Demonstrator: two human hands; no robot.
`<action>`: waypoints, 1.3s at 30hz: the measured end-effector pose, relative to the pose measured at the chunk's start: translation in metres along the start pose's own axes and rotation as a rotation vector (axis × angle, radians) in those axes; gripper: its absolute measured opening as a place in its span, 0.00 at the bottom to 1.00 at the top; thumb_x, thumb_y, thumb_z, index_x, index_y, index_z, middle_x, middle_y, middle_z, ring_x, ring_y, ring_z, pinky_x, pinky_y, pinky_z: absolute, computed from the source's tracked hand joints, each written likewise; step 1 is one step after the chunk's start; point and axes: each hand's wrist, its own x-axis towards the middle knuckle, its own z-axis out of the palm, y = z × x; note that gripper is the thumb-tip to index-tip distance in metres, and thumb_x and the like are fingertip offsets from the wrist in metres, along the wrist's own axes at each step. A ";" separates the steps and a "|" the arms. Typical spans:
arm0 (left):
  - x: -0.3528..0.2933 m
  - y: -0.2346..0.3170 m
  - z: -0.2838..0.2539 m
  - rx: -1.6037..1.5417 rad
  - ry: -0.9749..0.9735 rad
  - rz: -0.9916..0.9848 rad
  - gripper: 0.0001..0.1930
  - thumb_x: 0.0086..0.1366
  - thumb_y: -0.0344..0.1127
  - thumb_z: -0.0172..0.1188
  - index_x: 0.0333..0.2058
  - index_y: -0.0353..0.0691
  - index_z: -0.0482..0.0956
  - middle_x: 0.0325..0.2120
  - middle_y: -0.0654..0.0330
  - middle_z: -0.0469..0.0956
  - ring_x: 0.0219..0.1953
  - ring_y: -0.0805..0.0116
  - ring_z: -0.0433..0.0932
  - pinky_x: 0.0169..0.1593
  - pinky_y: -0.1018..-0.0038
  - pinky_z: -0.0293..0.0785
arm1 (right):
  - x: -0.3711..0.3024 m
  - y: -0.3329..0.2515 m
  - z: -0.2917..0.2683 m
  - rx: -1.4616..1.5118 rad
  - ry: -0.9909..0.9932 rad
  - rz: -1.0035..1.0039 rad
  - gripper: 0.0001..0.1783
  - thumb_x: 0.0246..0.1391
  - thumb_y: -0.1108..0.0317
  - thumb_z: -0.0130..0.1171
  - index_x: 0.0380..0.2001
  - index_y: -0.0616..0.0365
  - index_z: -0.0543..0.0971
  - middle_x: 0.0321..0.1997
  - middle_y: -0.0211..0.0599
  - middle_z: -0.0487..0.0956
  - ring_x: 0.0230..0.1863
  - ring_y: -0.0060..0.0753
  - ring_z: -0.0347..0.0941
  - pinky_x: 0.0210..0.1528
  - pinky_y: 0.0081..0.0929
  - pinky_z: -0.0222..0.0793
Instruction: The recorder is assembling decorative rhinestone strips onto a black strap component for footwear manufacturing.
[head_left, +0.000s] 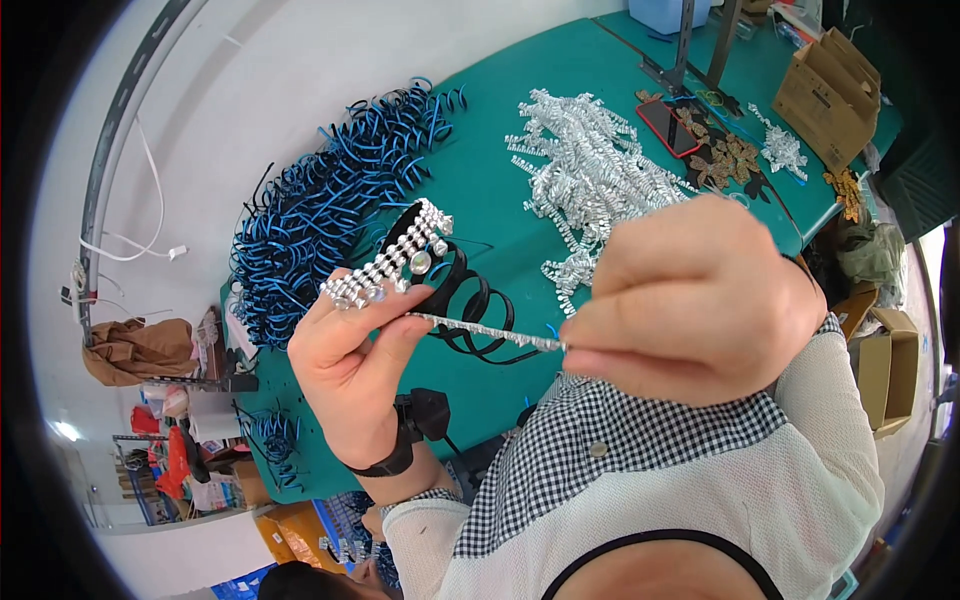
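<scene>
My left hand pinches a curved black band edged with rows of silver beads and dangling round gems. Between its thumb and fingers also runs a thin silver rhinestone strip. The strip stretches across to my right hand, whose thumb and fingers are closed on its other end. Behind the strip hang loose loops of black ribbon; where they join the band is hidden by my fingers. Both hands are raised above the green table.
A pile of blue and black curled ribbons lies at the left, a heap of silver curled strips beyond my hands. Farther right are a red-edged phone, brown-gold pieces and a cardboard box. Another person's head shows lower left.
</scene>
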 end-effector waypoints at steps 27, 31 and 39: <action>0.004 -0.020 0.028 -0.771 0.168 0.046 0.12 0.42 0.35 0.71 0.20 0.37 0.77 0.20 0.63 0.70 0.25 0.71 0.60 0.26 0.77 0.54 | 0.003 0.045 0.017 0.761 0.017 0.411 0.08 0.46 0.70 0.63 0.29 0.64 0.80 0.25 0.29 0.77 0.26 0.13 0.70 0.27 0.12 0.65; 0.005 -0.026 0.031 -0.834 0.148 0.074 0.13 0.44 0.35 0.71 0.22 0.39 0.74 0.21 0.63 0.70 0.26 0.71 0.62 0.27 0.77 0.59 | 0.005 0.047 0.023 0.769 0.015 0.418 0.09 0.47 0.70 0.63 0.31 0.64 0.80 0.26 0.30 0.79 0.27 0.14 0.72 0.29 0.12 0.66; -0.007 -0.059 0.035 -1.121 0.142 -0.114 0.10 0.61 0.38 0.55 0.30 0.37 0.70 0.28 0.62 0.67 0.31 0.68 0.65 0.37 0.68 0.66 | 0.004 0.053 0.045 0.997 0.079 0.447 0.11 0.47 0.70 0.63 0.35 0.64 0.80 0.29 0.33 0.79 0.31 0.17 0.73 0.33 0.14 0.68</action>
